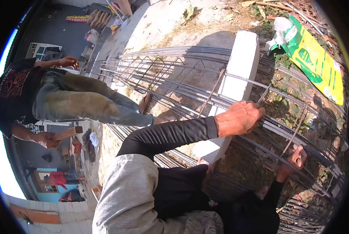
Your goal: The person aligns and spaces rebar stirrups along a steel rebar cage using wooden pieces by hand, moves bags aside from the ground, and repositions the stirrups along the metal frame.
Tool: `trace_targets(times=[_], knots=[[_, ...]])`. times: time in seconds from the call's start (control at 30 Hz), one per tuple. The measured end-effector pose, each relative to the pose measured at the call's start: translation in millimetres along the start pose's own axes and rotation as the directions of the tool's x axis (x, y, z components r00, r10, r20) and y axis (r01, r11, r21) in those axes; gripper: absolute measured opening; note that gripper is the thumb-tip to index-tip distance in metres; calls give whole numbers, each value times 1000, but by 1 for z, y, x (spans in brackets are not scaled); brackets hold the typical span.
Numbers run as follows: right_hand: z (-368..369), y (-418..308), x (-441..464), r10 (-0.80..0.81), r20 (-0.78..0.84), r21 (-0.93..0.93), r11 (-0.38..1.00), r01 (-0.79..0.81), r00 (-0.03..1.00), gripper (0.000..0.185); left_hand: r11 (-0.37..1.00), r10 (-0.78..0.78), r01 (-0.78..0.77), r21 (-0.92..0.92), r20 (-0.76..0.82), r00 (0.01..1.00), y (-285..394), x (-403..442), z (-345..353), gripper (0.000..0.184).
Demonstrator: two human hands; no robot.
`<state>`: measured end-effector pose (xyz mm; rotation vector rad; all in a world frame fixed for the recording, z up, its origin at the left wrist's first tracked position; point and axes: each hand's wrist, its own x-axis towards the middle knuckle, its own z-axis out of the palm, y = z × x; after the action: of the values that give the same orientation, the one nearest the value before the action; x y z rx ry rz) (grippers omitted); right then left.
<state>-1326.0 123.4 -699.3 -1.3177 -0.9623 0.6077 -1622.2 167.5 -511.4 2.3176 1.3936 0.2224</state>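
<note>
My left hand (241, 118), in a black arm sleeve, is closed round the long steel bars of a rebar cage (283, 130). Lower down and to the right, my right hand (294, 160) has its fingers curled at the cage's side, on a rebar bar near a rusty stirrup (296, 130). Its grip is partly in shadow. The cage runs across a white block (240, 58), passing over it beside my left hand. My own legs and feet are partly visible below the cage.
Another person (81, 93) stands close at the left, a short wooden piece (66, 133) in one hand. A yellow-green sack (314, 58) lies at the upper right. More loose rebar (303, 216) lies at the lower right. A person in red (61, 178) is farther back.
</note>
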Motion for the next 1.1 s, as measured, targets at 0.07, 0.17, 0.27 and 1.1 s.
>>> trace_targets(times=[0.07, 0.17, 0.27, 1.1], knots=[[3, 1, -2, -12, -19, 74, 997, 13, 1000, 26, 1000, 3, -3, -6, -22, 1000, 1, -1, -1, 18], [-7, -5, -2, -14, 95, 2, 1000, 14, 995, 27, 1000, -10, 10, -27, 3, 1000, -1, -1, 5, 19], [-30, 13, -7, 93, 249, -60, 995, -81, 964, 26, 1000, -5, 5, 0, 0, 1000, -1, 1, 3, 20], [-51, -24, -67, 651, 289, 48, 723, -689, 702, 21, 996, 65, -58, 67, -97, 993, -28, -1, 37, 20]])
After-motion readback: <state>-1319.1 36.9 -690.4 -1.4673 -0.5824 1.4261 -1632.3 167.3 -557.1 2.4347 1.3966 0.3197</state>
